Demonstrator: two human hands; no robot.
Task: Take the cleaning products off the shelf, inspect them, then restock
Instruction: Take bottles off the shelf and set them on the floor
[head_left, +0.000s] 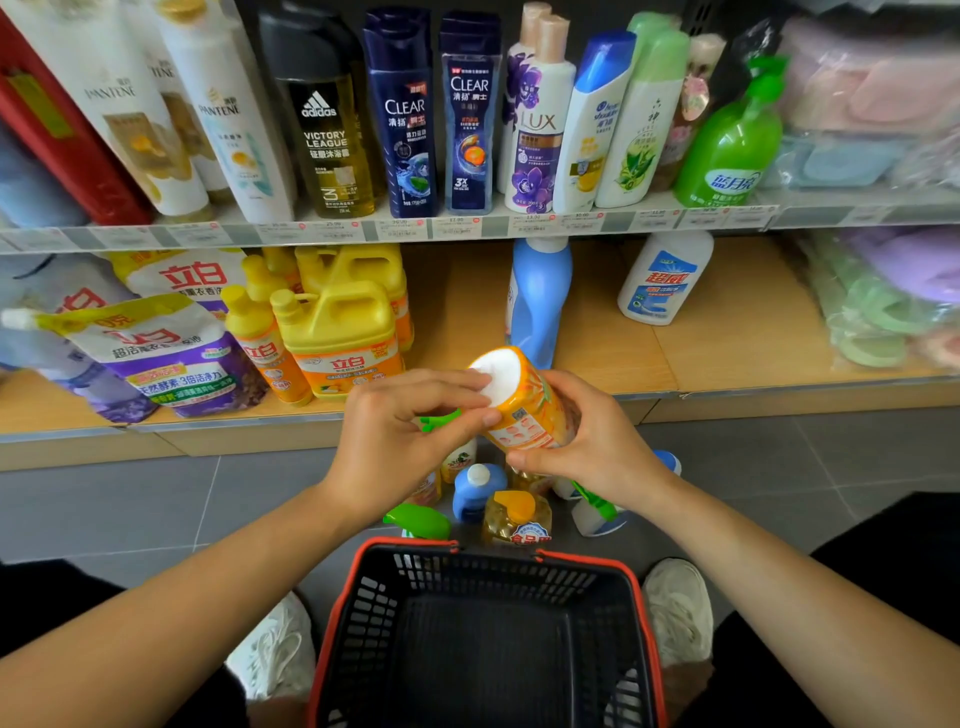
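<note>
Basket: black mesh with red rim, nearest thing on my feed; sat on the grey floor between two white shoes.
Left hand: left hand was curled; fingertips pressed on the white end of the orange bottle, thumb against its side.
Right hand: right hand was wrapped round the bottle's body from the other side, a firm grip as far as I could see.
Orange bottle: held in the air by both hands, tilted, white end up toward the camera, in front of the lower shelf's edge and above the floor items.
Floor items: I logged a green trigger sprayer, a small blue bottle, a yellow bottle with orange cap and a second sprayer bottle, clustered just beyond the basket.
Lower shelf: wooden lower shelf carried yellow jugs, refill pouches, a tall blue bottle and a white bottle.
Upper shelf: upper shelf held a shampoo row, upright.
</note>
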